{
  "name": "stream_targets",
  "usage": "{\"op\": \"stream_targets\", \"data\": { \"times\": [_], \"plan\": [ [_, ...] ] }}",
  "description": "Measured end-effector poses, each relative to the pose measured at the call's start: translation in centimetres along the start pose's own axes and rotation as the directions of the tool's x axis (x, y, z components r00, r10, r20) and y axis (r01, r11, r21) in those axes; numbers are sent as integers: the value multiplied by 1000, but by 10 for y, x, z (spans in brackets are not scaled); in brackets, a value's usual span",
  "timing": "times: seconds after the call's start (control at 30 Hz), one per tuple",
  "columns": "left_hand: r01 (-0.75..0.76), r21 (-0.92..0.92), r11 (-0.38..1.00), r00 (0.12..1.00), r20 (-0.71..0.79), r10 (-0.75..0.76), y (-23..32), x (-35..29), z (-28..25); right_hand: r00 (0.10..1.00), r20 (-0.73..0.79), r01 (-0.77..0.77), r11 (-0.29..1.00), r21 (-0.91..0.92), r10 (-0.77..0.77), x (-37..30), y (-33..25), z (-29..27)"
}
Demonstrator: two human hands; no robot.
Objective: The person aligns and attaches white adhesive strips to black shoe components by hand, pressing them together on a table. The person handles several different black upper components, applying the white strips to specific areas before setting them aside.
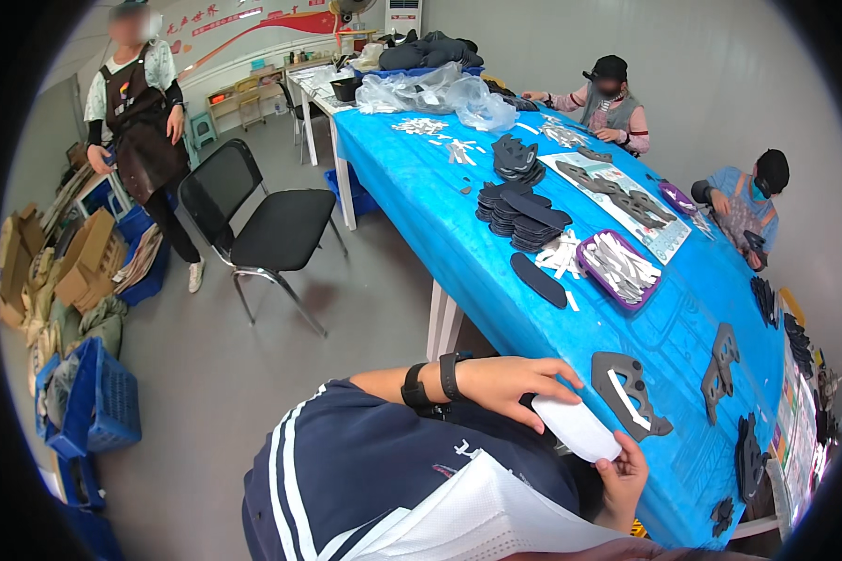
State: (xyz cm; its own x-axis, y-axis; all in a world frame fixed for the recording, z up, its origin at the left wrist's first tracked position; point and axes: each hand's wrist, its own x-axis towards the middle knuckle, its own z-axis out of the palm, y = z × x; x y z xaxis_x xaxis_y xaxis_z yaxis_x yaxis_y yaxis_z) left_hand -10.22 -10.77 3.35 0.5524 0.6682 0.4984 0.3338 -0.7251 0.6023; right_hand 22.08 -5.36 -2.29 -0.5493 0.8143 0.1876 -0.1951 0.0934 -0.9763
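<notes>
Between my two hands is a white, flat, oblong pad [578, 428] with rounded ends, held just off the table's near edge. My left hand [507, 385], with black bands at the wrist, is closed over its upper left end. At the other end my right hand [624, 475] pinches the pad between thumb and fingers. Just beyond them a dark grey shaped foam piece [658, 425] lies on the blue-covered table [552, 341], with a white strip [629, 400] across it. A second foam piece [718, 374] lies farther right.
Stacked dark oblong pads [519, 220] and a purple tray [617, 304] of white strips stand farther up the table. Two people [613, 103] sit along the far side. Another person [140, 112] stands at left, behind a black chair [281, 224]. Blue crates [112, 407] stand on the floor.
</notes>
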Motion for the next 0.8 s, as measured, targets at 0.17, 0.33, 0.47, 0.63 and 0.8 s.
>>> {"op": "stream_targets", "data": {
  "times": [0.17, 0.33, 0.47, 0.63, 0.8],
  "plan": [
    [1, -5, 1000, 998, -62, -1, 8, 6, -7, 994, 28, 107, 994, -6, -106, 11, -20, 21],
    [93, 135, 987, 916, -399, -32, 2, 3, -13, 557, 362, 620, 84, -780, -748, 16, -100, 45],
    [95, 19, 995, 906, -416, -79, -11, 0, -6, 565, 563, 767, 134, -627, -603, 19, -119, 56],
    [130, 4, 992, 926, -357, -120, -14, 1, -7, 852, 29, 439, 684, -583, -523, 9, -96, 45],
    [97, -9, 995, 942, -323, -95, -8, 5, -8, 894, 58, 349, 611, -711, -443, 7, -84, 19]
  ]
}}
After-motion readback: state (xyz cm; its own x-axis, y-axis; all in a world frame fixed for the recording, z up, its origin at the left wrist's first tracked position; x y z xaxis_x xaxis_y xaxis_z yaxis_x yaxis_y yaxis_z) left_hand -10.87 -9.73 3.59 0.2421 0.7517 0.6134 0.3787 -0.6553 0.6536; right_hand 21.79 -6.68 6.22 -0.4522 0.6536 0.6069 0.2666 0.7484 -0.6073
